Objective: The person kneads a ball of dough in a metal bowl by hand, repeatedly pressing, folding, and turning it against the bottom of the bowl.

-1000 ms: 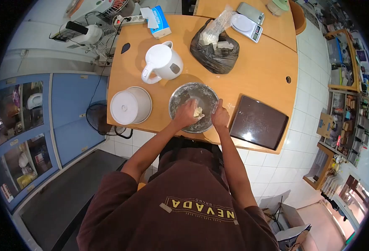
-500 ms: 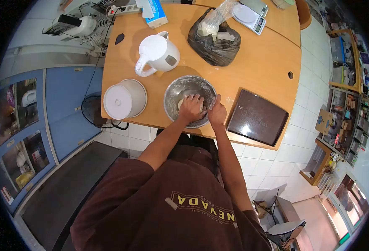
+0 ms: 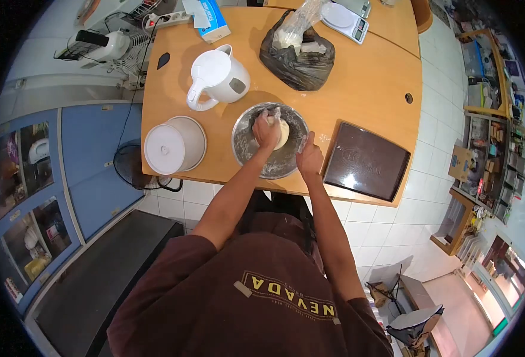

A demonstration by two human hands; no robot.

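A metal mixing bowl [image 3: 252, 156] stands near the table's front edge, its inner wall streaked with flour. Inside it lies a pale, rounded lump of dough [image 3: 284, 134]. My left hand [image 3: 266, 132] is in the bowl, its fingers curled over the dough's left and far side, closed on it. At the bowl's right side, my right hand [image 3: 310, 157] grips the rim, with whitish residue on its fingers. Part of the dough is hidden beneath my left hand.
Left of the bowl is a white lidded container [image 3: 173, 146]; behind it, a white electric kettle [image 3: 218, 77]. A black plastic bag [image 3: 301, 66] and a kitchen scale [image 3: 344, 21] sit farther back. A dark baking tray [image 3: 366, 162] lies at right.
My left hand has moved from pressing flat on the dough to curling around its far left side, uncovering more dough. The right hand stays on the rim. The view has shifted slightly.
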